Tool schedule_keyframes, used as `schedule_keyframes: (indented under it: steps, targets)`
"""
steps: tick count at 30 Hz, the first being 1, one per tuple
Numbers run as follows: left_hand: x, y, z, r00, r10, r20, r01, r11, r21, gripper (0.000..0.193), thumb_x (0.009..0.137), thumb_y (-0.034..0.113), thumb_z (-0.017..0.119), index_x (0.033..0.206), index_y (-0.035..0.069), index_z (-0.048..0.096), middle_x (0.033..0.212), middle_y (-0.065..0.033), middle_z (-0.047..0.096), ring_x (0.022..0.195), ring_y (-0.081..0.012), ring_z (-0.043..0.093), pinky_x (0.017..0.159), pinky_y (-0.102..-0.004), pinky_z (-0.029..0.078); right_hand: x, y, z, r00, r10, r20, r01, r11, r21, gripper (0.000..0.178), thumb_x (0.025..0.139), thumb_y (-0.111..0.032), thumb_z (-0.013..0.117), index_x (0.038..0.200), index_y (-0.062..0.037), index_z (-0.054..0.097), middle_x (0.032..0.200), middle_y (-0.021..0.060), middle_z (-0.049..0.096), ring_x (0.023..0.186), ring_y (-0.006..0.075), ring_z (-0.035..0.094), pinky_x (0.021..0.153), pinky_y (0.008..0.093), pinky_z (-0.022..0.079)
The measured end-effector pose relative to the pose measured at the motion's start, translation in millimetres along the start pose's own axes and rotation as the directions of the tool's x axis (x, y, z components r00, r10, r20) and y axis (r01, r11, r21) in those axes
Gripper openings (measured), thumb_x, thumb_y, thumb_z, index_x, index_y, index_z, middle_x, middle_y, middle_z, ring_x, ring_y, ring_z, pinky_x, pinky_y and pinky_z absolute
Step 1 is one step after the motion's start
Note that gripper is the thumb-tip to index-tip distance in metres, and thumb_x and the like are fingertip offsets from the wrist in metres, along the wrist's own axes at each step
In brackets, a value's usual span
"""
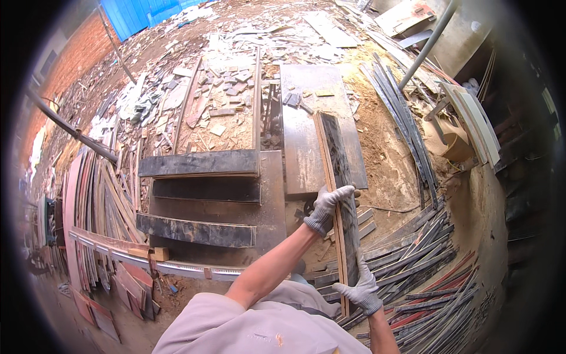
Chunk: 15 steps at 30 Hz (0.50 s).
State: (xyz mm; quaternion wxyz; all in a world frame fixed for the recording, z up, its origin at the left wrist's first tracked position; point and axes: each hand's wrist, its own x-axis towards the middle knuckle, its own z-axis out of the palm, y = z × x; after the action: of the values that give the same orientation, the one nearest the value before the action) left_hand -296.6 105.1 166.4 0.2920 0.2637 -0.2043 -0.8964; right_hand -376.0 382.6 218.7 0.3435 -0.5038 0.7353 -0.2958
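I hold a stack of narrow plywood boards (337,144) with a dark, scuffed face and pale layered edges, upright in the picture to the right of centre. My left hand (329,207), in a grey knit glove, is closed around its middle. Lower down, near the end closest to me, my right hand (361,290), gloved alike, grips the same stack. To the left, three more dark board pieces, a far one (200,163), a middle one (206,190) and a near one (197,230), lie crosswise on a brown metal tabletop (272,218).
A marked straight rail (194,269) edges the tabletop's near side. Beyond stands a grey metal plate (303,156) with scraps on it. Long strips (407,277) pile up at right, more strips (109,194) at left. Poles (429,44) and offcuts (236,82) lie farther out.
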Motion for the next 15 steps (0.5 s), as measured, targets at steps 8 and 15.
schedule_keyframes:
  steps: [8, 15]
  targets:
    - [5, -9, -7, 0.997, 0.015, -0.075, -0.025, 0.99, -0.139, 0.021, 0.088, 0.006, 0.074, 0.1, -0.01, 0.079, 0.1, -0.0206, 0.083, 0.082, -0.0267, 0.08, 0.082, -0.0397, 0.067, -4, 10, 4, 0.997, 0.054, 0.061, -0.048, 0.994, -0.099, 0.151, 0.068, -0.051, 0.103, 0.178, -0.0064, 0.009, 0.166, 0.0336, 0.044, 0.154, 0.0439, 0.048, 0.127, 0.0455, 0.042]
    - [12, -14, -48, 0.992, -0.09, 0.085, 0.118, 0.898, -0.423, 0.033, 0.091, 0.009, 0.068, 0.117, -0.011, 0.074, 0.109, -0.0234, 0.081, 0.092, -0.0322, 0.079, 0.09, -0.0436, 0.066, 2, 16, 22, 0.991, 0.121, 0.062, -0.101, 0.958, -0.267, 0.149, 0.067, -0.042, 0.097, 0.18, -0.0191, 0.003, 0.138, 0.0352, 0.056, 0.121, 0.0534, 0.065, 0.104, 0.0559, 0.056]
